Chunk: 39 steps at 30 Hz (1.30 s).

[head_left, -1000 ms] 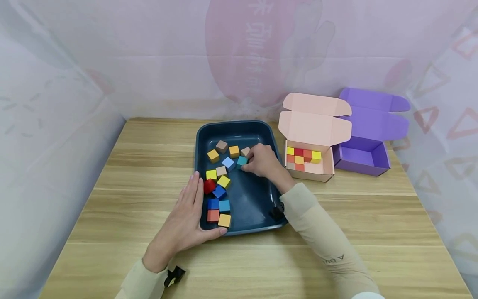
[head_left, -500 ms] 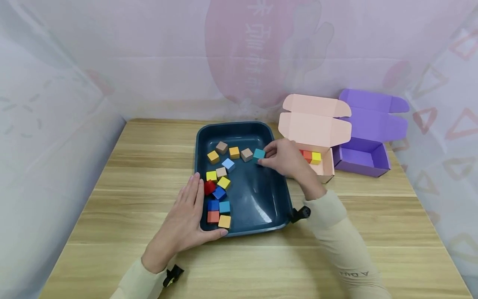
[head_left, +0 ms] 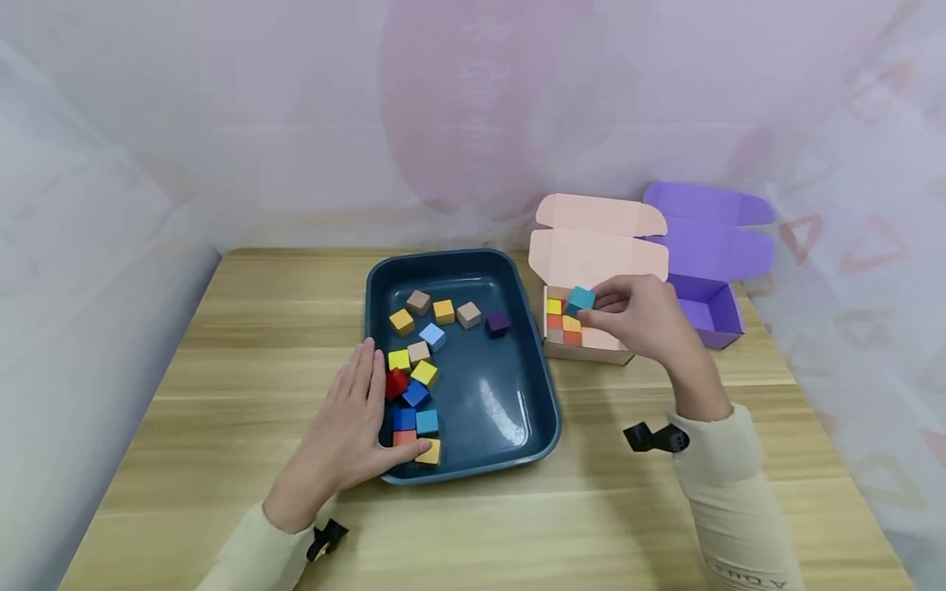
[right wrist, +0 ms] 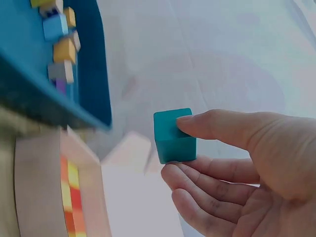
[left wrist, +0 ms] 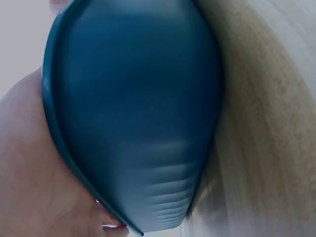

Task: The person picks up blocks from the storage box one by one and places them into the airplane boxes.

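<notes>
Thumb and fingertips of my right hand [head_left: 643, 320] pinch a teal cube [head_left: 580, 301] over the peach cardboard box [head_left: 587, 355]. In the right wrist view the teal cube [right wrist: 175, 136] is held up in the air. Several cubes in red, orange and yellow line the left part of that box; the hand and cube hide some of it. My left hand [head_left: 336, 431] lies along the left rim of the dark blue tray [head_left: 488, 394], fingers straight, its thumb stretched over a yellow-orange cube [head_left: 429, 453]. The left wrist view shows the tray's outer wall [left wrist: 133, 108] beside the palm.
Several coloured cubes lie in the tray, mostly at its left and back. A dark purple cube [head_left: 498, 324] sits apart near the tray's right side. Behind the right hand stands an open purple box [head_left: 709, 246]. Flaps of both boxes are raised toward the fabric backdrop.
My right hand has carried the teal cube rightward out of the tray to above the peach box. The dark purple cube has come into view. My left thumb has slid inward over the tray.
</notes>
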{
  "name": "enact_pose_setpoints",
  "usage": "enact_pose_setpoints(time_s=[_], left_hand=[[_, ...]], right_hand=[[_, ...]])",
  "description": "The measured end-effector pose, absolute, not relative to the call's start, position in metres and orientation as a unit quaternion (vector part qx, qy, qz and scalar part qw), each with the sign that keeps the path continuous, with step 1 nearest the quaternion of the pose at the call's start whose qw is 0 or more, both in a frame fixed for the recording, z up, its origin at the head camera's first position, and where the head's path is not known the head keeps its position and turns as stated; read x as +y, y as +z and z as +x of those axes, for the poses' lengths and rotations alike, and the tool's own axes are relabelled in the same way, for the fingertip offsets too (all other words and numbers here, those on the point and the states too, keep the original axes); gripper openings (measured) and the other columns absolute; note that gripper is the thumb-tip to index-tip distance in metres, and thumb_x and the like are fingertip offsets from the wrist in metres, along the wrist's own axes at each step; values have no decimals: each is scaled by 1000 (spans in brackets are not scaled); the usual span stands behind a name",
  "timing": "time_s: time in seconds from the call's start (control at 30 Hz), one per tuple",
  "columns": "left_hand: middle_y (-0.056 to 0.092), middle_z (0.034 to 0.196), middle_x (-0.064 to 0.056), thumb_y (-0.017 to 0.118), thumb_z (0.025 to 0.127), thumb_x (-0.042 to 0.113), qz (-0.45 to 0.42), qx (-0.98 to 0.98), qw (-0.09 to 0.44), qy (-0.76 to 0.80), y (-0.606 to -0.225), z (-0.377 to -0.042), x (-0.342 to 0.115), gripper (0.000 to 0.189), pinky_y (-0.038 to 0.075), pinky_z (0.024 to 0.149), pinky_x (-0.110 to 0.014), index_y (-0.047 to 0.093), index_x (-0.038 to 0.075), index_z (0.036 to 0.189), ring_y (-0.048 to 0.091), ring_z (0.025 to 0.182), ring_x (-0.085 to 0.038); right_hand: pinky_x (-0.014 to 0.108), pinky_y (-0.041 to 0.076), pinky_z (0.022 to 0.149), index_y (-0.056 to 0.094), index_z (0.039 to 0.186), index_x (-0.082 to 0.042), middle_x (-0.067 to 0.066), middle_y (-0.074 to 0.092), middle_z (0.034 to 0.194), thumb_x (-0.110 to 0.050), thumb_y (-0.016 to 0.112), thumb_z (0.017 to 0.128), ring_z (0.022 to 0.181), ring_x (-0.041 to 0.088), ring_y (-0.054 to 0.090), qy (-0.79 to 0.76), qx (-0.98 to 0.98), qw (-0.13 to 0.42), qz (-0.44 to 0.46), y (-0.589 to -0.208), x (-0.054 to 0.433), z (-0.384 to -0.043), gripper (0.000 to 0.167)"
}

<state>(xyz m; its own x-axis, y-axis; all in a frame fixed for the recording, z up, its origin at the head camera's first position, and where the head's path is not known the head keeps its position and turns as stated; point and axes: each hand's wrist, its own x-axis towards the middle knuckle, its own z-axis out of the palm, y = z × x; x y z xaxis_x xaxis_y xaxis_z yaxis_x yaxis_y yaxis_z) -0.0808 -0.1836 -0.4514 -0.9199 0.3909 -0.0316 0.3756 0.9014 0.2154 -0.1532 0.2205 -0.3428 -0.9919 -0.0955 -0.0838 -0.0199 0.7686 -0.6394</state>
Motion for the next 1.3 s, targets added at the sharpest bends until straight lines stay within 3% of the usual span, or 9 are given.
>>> enact_pose_setpoints(time_s=[0.1, 0.27, 0.5, 0.77, 0.97, 1.1, 1.2, 1.3], left_hand=[[9, 177, -24, 59, 82, 87, 194, 975, 39, 100, -453, -79, -186, 134, 25, 130, -63, 13, -6, 166, 13, 164, -46], [6, 177, -24, 56, 84, 87, 190, 975, 41, 103, -455, -79, -187, 132, 23, 131, -62, 12, -6, 167, 11, 164, -45], [5, 178, -24, 60, 80, 88, 187, 975, 53, 106, -454, -78, -190, 136, 24, 131, -63, 13, -6, 167, 11, 164, -46], [9, 177, -26, 60, 76, 92, 181, 976, 46, 113, -455, -72, -189, 139, 28, 128, -65, 19, -7, 165, 15, 163, -48], [0, 178, -22, 63, 71, 94, 192, 972, 65, 123, -459, -72, -189, 147, 24, 130, -62, 14, -6, 166, 10, 165, -45], [-4, 178, -21, 66, 68, 94, 197, 969, 69, 131, -459, -74, -189, 150, 23, 131, -63, 12, -5, 167, 8, 165, -45], [-4, 178, -20, 67, 67, 93, 201, 969, 63, 133, -458, -77, -189, 151, 23, 130, -63, 11, -5, 167, 8, 165, -45], [-5, 179, -20, 66, 68, 94, 203, 968, 69, 130, -456, -80, -191, 151, 22, 131, -63, 9, -4, 167, 7, 165, -44]], right_hand=[[34, 63, 81, 75, 119, -4, 15, 81, 109, -32, 82, 94, 97, 27, 80, -327, 943, 58, -19, -345, 235, -152, 39], [44, 61, 88, 74, 122, -1, 18, 80, 111, -29, 79, 96, 98, 30, 80, -312, 947, 76, -15, -361, 251, -160, 39], [42, 65, 84, 74, 121, 3, 21, 79, 110, -23, 82, 93, 97, 32, 79, -304, 947, 103, -7, -396, 253, -178, 39], [49, 63, 91, 75, 117, 4, 23, 78, 112, -13, 80, 91, 101, 34, 75, -290, 949, 126, -15, -420, 250, -195, 31], [53, 61, 97, 70, 124, 10, 28, 75, 118, -9, 76, 95, 108, 40, 74, -296, 944, 145, -12, -434, 250, -197, 35], [58, 51, 111, 68, 126, 11, 29, 75, 120, -7, 77, 94, 110, 42, 75, -318, 937, 144, 6, -438, 252, -197, 38], [55, 54, 108, 68, 123, 9, 29, 76, 118, -6, 79, 93, 105, 39, 77, -337, 932, 133, 26, -440, 253, -196, 36], [49, 65, 91, 68, 120, 9, 28, 77, 116, -4, 79, 92, 100, 37, 79, -348, 928, 124, 44, -445, 251, -196, 33]])
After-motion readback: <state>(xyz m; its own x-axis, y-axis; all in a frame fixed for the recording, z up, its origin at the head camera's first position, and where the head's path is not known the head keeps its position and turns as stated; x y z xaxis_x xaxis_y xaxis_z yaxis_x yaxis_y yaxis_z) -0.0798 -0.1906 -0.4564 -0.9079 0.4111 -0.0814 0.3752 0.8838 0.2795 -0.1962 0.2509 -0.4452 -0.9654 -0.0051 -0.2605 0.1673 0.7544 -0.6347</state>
